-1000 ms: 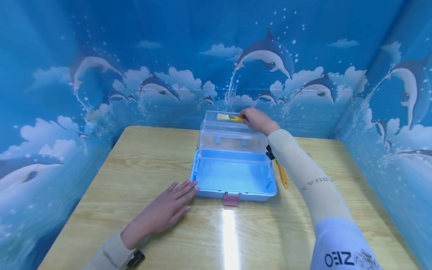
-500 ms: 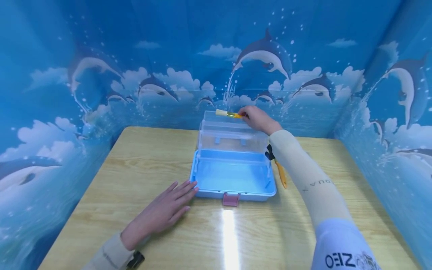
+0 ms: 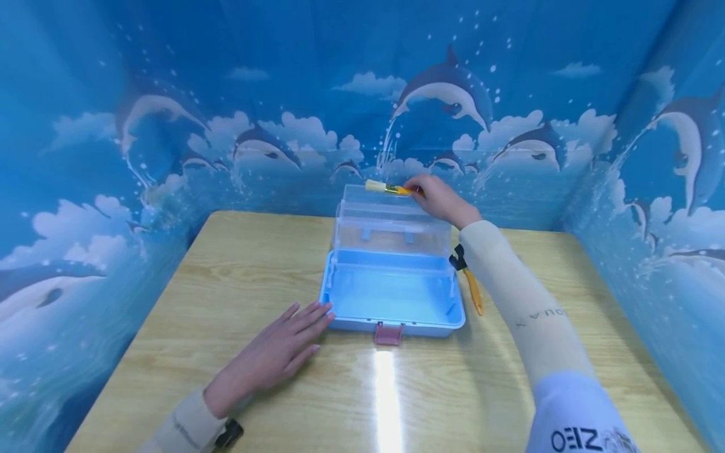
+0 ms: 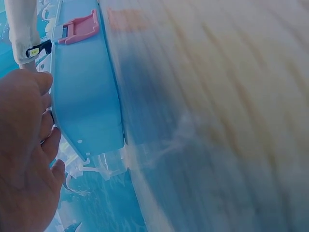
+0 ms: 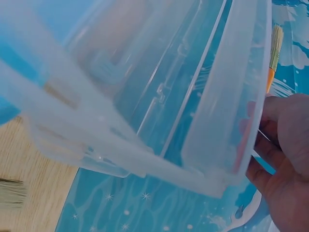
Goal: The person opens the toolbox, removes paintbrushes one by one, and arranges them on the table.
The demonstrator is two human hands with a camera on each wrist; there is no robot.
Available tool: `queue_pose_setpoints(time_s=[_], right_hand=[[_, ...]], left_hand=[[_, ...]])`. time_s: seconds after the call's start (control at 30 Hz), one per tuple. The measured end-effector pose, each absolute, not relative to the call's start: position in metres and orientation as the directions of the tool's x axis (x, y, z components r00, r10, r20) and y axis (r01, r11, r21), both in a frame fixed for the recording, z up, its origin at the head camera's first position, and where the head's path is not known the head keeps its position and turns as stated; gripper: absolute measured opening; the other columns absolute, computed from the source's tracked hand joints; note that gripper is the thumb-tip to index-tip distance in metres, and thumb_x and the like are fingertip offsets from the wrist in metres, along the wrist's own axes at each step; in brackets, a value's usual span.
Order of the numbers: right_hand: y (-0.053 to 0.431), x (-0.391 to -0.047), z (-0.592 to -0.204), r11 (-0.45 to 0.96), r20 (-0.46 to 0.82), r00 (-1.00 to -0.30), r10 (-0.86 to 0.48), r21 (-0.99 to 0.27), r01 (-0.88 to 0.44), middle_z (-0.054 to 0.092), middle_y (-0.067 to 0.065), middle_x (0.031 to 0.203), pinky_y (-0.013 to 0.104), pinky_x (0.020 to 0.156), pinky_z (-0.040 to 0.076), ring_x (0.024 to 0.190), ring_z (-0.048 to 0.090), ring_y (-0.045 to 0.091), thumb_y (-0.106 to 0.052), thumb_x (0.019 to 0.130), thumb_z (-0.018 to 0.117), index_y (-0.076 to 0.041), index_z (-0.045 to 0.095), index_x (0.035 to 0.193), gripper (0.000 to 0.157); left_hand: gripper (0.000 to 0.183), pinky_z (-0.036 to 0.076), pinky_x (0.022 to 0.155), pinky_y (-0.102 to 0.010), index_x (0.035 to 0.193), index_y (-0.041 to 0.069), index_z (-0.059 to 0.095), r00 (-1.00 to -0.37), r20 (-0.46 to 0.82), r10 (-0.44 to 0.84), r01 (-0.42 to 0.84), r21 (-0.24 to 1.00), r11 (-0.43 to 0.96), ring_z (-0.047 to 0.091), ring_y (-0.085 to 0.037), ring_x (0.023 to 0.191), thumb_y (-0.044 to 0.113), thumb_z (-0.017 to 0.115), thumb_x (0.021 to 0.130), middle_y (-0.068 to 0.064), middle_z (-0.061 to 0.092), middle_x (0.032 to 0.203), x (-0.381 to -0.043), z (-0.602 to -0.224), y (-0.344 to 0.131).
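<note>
My right hand (image 3: 438, 198) pinches a paintbrush (image 3: 391, 188) by its orange handle at the top edge of the raised clear lid (image 3: 393, 220). The brush lies nearly level, pale bristles pointing left. In the right wrist view the fingers are close against the lid's edge; whether they also grip it I cannot tell. The lid belongs to a blue toolbox (image 3: 391, 296) with a pink latch (image 3: 388, 334) hanging down in front. My left hand (image 3: 272, 349) lies with fingers extended, fingertips at the box's front left corner. In the left wrist view its fingers are beside the blue wall (image 4: 87, 101).
A second orange-handled brush (image 3: 473, 292) lies on the wooden table (image 3: 255, 264) just right of the box, partly hidden by my right arm. Its bristles (image 5: 12, 193) show in the right wrist view. A blue dolphin-print curtain (image 3: 283, 75) surrounds the table's back and sides.
My right hand has risen slightly with the paintbrush, which now sits a little higher along the lid's top edge. My left hand and the box have stayed in place.
</note>
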State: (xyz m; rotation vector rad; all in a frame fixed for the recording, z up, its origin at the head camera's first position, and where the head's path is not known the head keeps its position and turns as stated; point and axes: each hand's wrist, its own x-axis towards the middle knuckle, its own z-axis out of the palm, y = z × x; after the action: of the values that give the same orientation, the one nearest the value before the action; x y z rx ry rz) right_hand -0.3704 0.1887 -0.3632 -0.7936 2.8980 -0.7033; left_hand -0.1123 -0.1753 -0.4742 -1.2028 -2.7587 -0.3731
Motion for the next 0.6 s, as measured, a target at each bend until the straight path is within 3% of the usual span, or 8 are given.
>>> queue_pose_setpoints(time_s=[0.6], right_hand=[[0.200, -0.349, -0.357, 0.771, 0.114, -0.866, -0.487, -0.409, -0.488, 0.064, 0.015, 0.130, 0.048, 0.103, 0.053, 0.121, 0.059, 0.032, -0.006, 0.105, 0.054, -0.003, 0.064, 0.132, 0.029]], left_hand=[[0.059, 0.025, 0.124, -0.055, 0.159, 0.017, 0.034, -0.689, 0.189, 0.700, 0.725, 0.189, 0.662, 0.029, -0.022, 0.153, 0.032, 0.053, 0.106, -0.001, 0.029, 0.167, -0.112, -0.473, -0.174]])
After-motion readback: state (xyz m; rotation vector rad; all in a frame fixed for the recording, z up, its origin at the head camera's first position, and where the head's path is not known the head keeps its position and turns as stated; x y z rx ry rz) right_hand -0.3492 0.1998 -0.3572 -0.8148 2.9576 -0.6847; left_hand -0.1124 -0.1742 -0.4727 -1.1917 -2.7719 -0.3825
